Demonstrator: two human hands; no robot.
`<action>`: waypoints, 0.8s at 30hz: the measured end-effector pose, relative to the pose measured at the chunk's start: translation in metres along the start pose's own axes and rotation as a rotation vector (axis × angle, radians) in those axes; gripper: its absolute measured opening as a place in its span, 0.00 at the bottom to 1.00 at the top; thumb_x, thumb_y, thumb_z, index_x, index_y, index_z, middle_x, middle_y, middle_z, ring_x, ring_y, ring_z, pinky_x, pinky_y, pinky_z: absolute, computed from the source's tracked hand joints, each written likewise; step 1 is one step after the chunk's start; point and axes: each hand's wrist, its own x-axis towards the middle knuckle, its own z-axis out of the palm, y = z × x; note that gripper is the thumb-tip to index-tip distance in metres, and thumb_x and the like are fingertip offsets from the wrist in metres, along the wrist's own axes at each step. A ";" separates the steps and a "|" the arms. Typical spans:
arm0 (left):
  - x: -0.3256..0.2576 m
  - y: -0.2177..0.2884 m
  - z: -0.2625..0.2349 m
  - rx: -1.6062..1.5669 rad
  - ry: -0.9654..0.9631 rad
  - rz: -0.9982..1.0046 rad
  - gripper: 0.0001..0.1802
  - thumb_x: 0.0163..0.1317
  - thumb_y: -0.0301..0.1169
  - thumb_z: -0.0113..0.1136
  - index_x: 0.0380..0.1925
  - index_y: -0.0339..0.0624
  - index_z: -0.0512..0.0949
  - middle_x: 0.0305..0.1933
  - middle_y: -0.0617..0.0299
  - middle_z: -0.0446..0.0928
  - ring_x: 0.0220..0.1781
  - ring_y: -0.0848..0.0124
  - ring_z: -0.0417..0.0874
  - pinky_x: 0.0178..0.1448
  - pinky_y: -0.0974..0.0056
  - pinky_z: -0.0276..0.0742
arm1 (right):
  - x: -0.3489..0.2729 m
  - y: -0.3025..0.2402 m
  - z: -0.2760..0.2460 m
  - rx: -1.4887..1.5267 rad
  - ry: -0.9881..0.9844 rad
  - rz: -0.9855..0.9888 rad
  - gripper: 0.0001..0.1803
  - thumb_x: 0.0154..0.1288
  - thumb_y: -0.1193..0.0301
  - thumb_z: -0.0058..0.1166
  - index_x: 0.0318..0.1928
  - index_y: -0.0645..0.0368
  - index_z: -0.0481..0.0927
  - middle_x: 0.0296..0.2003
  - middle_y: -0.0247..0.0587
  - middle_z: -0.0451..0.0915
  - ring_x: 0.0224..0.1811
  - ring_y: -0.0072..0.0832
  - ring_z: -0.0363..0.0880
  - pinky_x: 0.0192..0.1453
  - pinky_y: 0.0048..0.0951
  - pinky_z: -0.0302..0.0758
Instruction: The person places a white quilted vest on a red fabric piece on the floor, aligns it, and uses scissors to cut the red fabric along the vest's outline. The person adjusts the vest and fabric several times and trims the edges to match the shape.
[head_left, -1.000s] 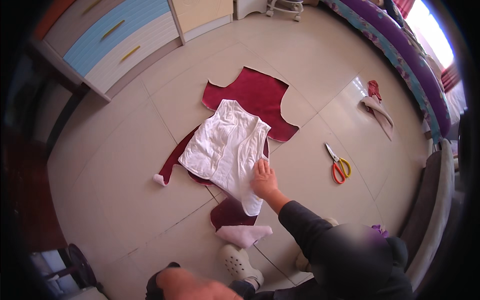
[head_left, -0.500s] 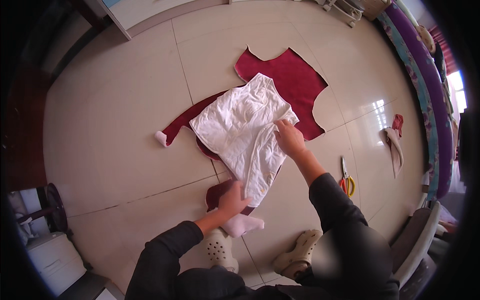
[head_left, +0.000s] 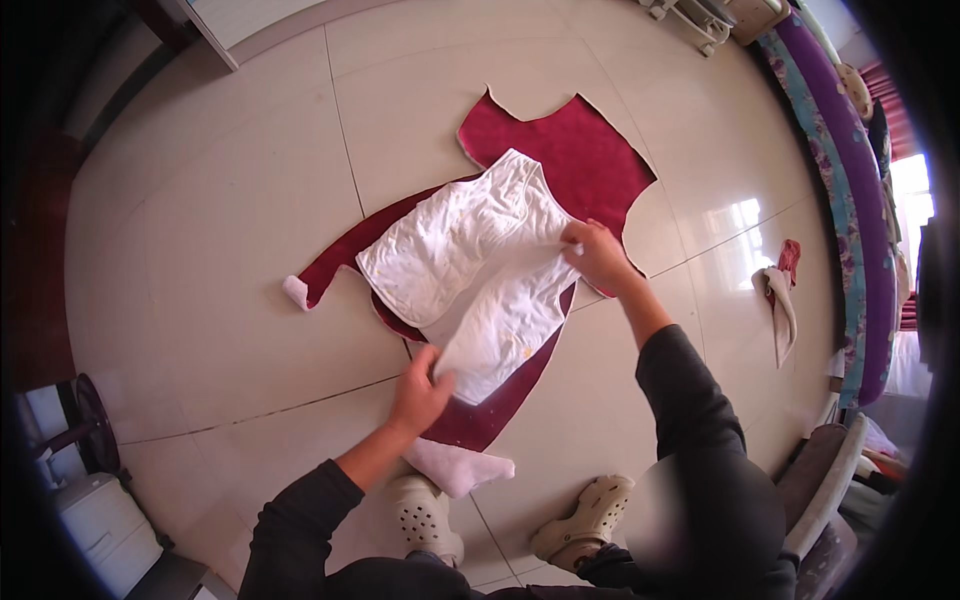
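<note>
Left hand (head_left: 417, 395) and right hand (head_left: 600, 258) pinch a white cloth vest (head_left: 435, 240).
The left has its bottom, the right its side. It lies over flat dark-red cloth (head_left: 505, 412), in from the beige tiled floor's (head_left: 215, 250) edges.

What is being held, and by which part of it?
White vest, by its right edge, in the right grip; left grip at its lower edge, hold unclear.

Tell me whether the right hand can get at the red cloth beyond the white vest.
Probably yes: the right hand is close by the red cloth, much of which lies bare, though the hand seems to be gripping the white vest.
</note>
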 end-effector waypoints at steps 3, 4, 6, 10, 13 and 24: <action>0.032 -0.023 -0.001 -0.005 0.124 -0.029 0.11 0.55 0.27 0.59 0.38 0.34 0.74 0.33 0.57 0.78 0.35 0.73 0.77 0.42 0.66 0.74 | 0.003 0.019 -0.011 0.224 0.062 0.253 0.11 0.55 0.70 0.53 0.39 0.58 0.80 0.35 0.44 0.83 0.43 0.42 0.80 0.55 0.37 0.73; 0.040 -0.036 0.000 -0.006 0.156 -0.054 0.11 0.56 0.27 0.59 0.38 0.34 0.74 0.33 0.57 0.78 0.35 0.73 0.78 0.41 0.66 0.74 | 0.004 0.019 -0.010 0.224 0.066 0.284 0.11 0.56 0.69 0.53 0.40 0.58 0.80 0.36 0.44 0.83 0.43 0.42 0.80 0.53 0.37 0.74; 0.053 -0.055 0.003 -0.009 0.219 -0.108 0.11 0.56 0.26 0.60 0.38 0.33 0.74 0.32 0.57 0.79 0.34 0.72 0.78 0.41 0.66 0.74 | 0.007 0.019 -0.006 0.222 0.068 0.347 0.12 0.57 0.69 0.53 0.41 0.57 0.81 0.36 0.44 0.83 0.44 0.42 0.81 0.49 0.38 0.75; 0.060 -0.062 0.004 -0.068 0.269 -0.079 0.10 0.57 0.25 0.61 0.38 0.34 0.74 0.30 0.60 0.79 0.29 0.75 0.77 0.36 0.68 0.74 | 0.011 0.022 0.005 0.004 0.100 0.324 0.11 0.58 0.69 0.52 0.40 0.59 0.80 0.35 0.45 0.83 0.40 0.39 0.82 0.46 0.34 0.75; 0.057 -0.062 0.004 -0.042 0.206 -0.081 0.09 0.57 0.25 0.61 0.37 0.35 0.75 0.29 0.61 0.79 0.29 0.76 0.76 0.35 0.68 0.73 | 0.014 0.025 0.010 0.012 0.162 0.289 0.11 0.59 0.69 0.53 0.40 0.59 0.80 0.36 0.46 0.83 0.40 0.40 0.82 0.46 0.35 0.75; 0.050 -0.059 -0.017 -0.001 0.267 -0.040 0.10 0.59 0.27 0.62 0.38 0.38 0.72 0.31 0.62 0.75 0.28 0.75 0.75 0.35 0.69 0.74 | 0.026 0.009 0.016 0.094 0.261 0.178 0.10 0.59 0.68 0.54 0.40 0.57 0.80 0.38 0.42 0.82 0.44 0.37 0.80 0.49 0.37 0.75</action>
